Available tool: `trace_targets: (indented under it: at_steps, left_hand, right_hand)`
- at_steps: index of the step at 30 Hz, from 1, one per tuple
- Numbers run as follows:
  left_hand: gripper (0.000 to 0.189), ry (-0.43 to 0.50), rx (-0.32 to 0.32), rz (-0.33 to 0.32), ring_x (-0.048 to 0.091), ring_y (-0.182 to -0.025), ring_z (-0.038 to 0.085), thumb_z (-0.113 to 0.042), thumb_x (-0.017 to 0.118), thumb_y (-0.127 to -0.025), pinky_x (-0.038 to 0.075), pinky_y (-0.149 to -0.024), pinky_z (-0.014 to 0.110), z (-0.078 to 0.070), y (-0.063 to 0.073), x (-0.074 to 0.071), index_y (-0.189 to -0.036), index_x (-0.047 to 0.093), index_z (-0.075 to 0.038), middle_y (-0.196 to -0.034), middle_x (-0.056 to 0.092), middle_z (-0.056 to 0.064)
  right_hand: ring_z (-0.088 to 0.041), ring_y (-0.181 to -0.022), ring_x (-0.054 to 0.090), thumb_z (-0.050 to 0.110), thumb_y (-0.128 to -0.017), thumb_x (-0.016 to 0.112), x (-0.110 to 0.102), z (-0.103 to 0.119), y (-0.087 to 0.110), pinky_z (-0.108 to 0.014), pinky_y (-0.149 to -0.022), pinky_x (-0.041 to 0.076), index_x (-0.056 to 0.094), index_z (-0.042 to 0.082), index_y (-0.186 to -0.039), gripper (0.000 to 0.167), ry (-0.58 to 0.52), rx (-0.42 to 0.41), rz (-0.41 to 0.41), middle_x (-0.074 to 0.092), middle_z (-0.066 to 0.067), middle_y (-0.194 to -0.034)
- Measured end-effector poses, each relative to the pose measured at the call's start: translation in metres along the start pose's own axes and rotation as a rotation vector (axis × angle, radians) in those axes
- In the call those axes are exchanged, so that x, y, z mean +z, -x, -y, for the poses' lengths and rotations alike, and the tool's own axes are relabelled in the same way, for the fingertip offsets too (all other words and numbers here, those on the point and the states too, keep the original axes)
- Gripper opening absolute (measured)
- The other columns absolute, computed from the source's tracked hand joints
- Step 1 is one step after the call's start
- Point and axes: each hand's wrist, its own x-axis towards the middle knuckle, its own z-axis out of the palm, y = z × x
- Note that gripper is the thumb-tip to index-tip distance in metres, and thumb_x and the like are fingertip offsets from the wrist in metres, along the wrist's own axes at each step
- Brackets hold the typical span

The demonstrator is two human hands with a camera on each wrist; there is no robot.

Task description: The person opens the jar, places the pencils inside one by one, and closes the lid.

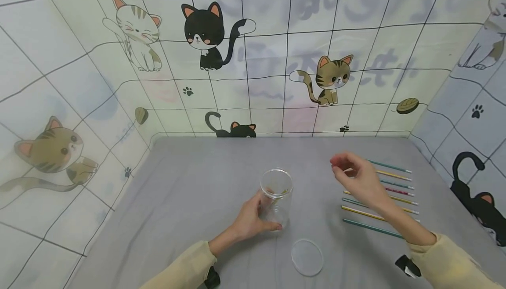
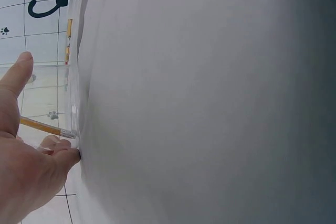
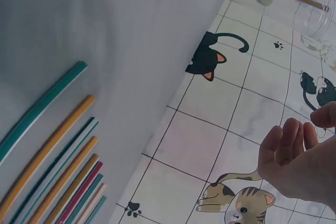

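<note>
In the head view my left hand (image 1: 251, 221) grips a clear plastic cylinder jar (image 1: 280, 212) low on its side. The jar stands upright on the grey cloth with its mouth uncovered. Inside it leans one yellow pencil (image 2: 44, 126), which also shows through the jar wall in the right wrist view. My right hand (image 1: 357, 179) is raised over the left ends of a row of pencils (image 1: 371, 228), its fingers loosely bent and nothing seen between them. Green, yellow and red pencils lie roughly parallel there, partly hidden by the right forearm.
A clear round lid (image 1: 307, 258) lies flat on the grey cloth (image 1: 189, 179) in front of the jar. Dark objects (image 1: 408, 265) sit near both sleeves. Cat-patterned sheeting (image 1: 265, 60) rises behind and along both sides.
</note>
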Motion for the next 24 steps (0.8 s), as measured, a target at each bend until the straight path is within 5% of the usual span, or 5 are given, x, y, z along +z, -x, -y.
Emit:
trace_targets:
  at_steps: [24]
  left_hand:
    - [0.086,0.033,-0.005,0.02,0.051,-0.128,0.021,-0.017,0.096,-0.066,0.043,-0.104,0.046,0.0,0.0,-0.001,-0.136,0.048,-0.007,-0.137,0.057,0.005]
  right_hand:
    - [-0.006,-0.086,0.06,-0.009,-0.088,0.069,-0.029,-0.042,0.042,-0.017,-0.07,0.052,0.063,0.0,-0.112,0.026,0.028,0.047,0.06,0.065,-0.004,-0.099]
